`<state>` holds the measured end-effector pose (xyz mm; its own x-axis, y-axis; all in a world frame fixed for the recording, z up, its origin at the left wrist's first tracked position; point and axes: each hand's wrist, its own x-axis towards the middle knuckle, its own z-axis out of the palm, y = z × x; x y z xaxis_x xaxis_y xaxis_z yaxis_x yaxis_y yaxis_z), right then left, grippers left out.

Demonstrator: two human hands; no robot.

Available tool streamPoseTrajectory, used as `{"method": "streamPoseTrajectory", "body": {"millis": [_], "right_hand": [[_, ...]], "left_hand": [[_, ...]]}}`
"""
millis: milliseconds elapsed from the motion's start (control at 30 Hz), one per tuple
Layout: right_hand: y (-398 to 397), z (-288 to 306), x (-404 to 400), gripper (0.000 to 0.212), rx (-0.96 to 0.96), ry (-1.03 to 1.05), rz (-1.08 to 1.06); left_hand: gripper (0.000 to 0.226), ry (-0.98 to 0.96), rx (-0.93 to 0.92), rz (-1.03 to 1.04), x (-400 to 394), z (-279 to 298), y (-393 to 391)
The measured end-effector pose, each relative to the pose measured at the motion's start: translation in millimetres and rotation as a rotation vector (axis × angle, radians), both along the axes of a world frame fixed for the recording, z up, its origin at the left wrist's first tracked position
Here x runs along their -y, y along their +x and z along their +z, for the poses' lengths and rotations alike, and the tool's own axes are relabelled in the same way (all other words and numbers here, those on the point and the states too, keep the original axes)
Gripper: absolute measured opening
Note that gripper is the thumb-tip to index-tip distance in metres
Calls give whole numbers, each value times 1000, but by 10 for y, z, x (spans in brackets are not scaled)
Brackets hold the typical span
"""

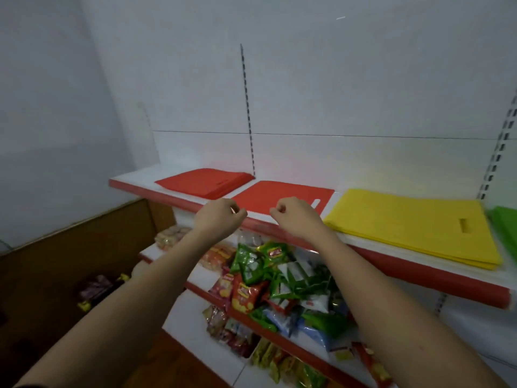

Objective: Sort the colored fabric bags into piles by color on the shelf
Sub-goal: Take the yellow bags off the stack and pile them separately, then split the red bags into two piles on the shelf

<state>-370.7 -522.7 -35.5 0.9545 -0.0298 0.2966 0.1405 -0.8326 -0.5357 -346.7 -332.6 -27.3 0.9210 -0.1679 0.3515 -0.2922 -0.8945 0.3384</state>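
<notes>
Left hand (221, 218): fingers curled, grip narrow, thumb and fingertips close together at the front edge of the single red bag (279, 198); whether fabric is pinched cannot be told. Right hand (296, 217): fingers likewise curled, grip narrow, at the same bag's near edge, contact uncertain. The single red bag lies flat on the top shelf (391, 260), handle cut-out toward the right. A red pile (204, 180) lies just beside it on the left. A yellow pile (414, 228) lies to the right, with green bags (507, 228) at the frame edge. Snack packets (268, 284) fill the lower shelves.
</notes>
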Motion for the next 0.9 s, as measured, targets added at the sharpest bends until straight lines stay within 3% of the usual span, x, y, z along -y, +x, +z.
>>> {"method": "streamPoseTrajectory", "body": {"millis": [233,533,900], "right_hand": [[288,133,-1244,43,-38,-96,169],[797,-7,-2748,35,-243,-221,241],[1464,-227,-3400,31,-272,-126,178]], "left_hand": [[40,-61,-45,95,-1313,48,7],[32,-68,-140,136,-2879,-213,355],[28,-73,-183,48,-3729,-339,1288]]}}
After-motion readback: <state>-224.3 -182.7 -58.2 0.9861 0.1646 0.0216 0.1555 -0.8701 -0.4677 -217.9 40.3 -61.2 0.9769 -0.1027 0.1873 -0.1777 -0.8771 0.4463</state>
